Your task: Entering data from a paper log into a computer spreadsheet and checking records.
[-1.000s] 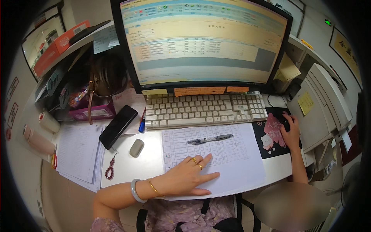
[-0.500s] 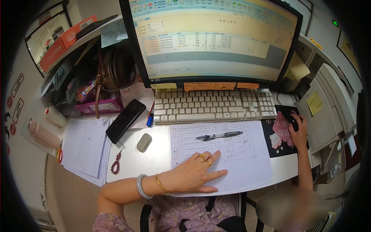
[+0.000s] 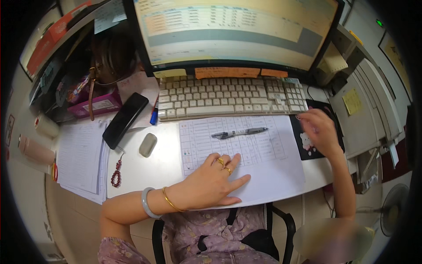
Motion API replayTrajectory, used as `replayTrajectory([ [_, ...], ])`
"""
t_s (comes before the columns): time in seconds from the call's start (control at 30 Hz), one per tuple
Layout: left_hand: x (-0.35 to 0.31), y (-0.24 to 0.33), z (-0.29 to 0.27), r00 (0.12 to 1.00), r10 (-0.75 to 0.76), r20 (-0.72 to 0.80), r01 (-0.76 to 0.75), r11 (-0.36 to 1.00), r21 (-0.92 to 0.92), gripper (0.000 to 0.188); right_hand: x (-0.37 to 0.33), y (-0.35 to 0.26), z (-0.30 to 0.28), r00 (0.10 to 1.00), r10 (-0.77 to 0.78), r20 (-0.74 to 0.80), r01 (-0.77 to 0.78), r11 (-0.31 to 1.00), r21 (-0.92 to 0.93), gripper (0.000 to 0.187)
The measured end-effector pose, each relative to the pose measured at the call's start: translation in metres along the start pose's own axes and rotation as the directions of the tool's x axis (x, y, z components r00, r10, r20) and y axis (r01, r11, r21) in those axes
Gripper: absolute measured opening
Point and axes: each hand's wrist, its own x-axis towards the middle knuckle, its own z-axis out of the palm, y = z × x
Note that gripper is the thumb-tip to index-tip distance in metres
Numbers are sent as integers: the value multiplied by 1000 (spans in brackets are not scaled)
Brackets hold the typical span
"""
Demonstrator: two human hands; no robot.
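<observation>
My left hand (image 3: 209, 182) lies flat on a printed table sheet (image 3: 263, 169), palm down with fingers spread; it wears rings, a gold bangle and a pale jade bangle. A black pen (image 3: 239, 132) rests on the sheet just beyond the fingertips. My right hand (image 3: 318, 132) is blurred over the black mouse pad (image 3: 307, 152), its fingertips near the right corner of the white keyboard (image 3: 228, 97). Whatever lies under the right hand is hidden. A large monitor (image 3: 237, 31) stands behind the keyboard.
A black phone (image 3: 125, 119), a grey oval eraser-like object (image 3: 148, 144) and a red bead string (image 3: 116, 176) lie to the left. A stack of papers (image 3: 81, 156) overhangs the left desk edge. A pink box (image 3: 94, 105) and a printer (image 3: 365, 114) flank the desk.
The view has closed in on the desk. My right hand has shifted left off its earlier spot on the mouse toward the keyboard corner. My left hand stays on the sheet.
</observation>
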Motion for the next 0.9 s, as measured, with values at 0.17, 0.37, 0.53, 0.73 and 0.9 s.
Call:
replayTrajectory([
  [0.17,-1,1,9,999,14,-52,-11,998,60,53,35,-69,47,908,-371,194,389,919,-64,20],
  [0.37,-5,6,11,998,-3,-65,6,999,45,53,61,-89,52,911,-252,327,299,949,-100,20],
  [0.53,-7,7,12,999,-30,-40,32,998,62,53,88,-135,75,878,-299,374,-65,700,712,15],
  [0.73,-10,16,14,991,-129,-21,128,991,-50,57,95,-154,130,846,-222,485,-336,484,808,26],
  [0.9,-12,22,10,973,-230,21,229,972,43,57,90,-159,131,781,-100,616,-482,530,698,29],
])
